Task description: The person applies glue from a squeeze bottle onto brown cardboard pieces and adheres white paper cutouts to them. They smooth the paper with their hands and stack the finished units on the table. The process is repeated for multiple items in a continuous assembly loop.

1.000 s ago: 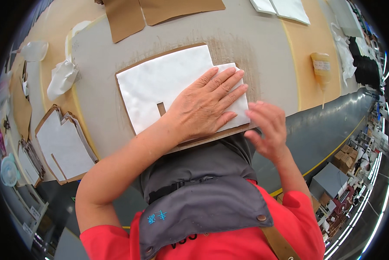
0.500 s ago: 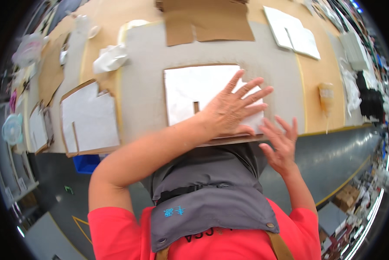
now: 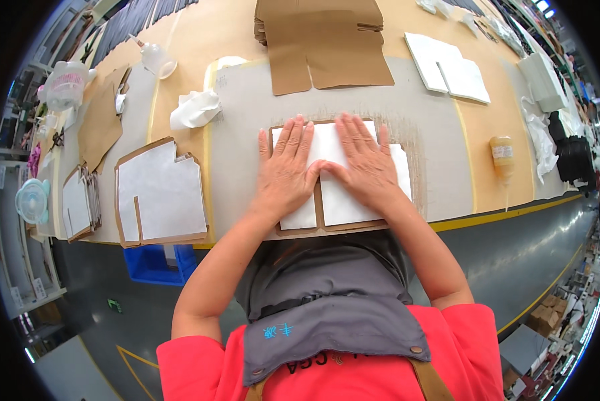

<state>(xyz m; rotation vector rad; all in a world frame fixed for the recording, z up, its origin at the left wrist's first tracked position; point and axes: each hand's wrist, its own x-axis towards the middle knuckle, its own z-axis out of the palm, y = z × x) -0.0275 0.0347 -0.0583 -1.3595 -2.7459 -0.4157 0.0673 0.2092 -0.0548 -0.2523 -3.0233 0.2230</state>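
Observation:
A white cut sheet (image 3: 353, 210) with a slit from its near edge lies on a slightly larger brown piece (image 3: 300, 232), close to the table's front edge. My left hand (image 3: 288, 170) rests palm down on the left part of the white sheet, fingers stretched forward. Over the right part, my right hand (image 3: 365, 164) also lies flat. The thumbs meet in the middle, above the slit. Both hands are open and grip nothing, and they hide much of the sheet.
Beyond my hands sits a stack of brown pieces (image 3: 333, 47). White cut sheets (image 3: 450, 70) lie far right, near an amber squeeze bottle (image 3: 503, 157). To the left are a white-topped brown stack (image 3: 156, 194), crumpled white paper (image 3: 195, 110) and a clear bottle (image 3: 158, 60). A blue bin (image 3: 154, 266) stands below.
My left hand has drawn back left from across the sheet. My right hand, raised beside the right edge before, has come down flat next to it. The view has shifted slightly.

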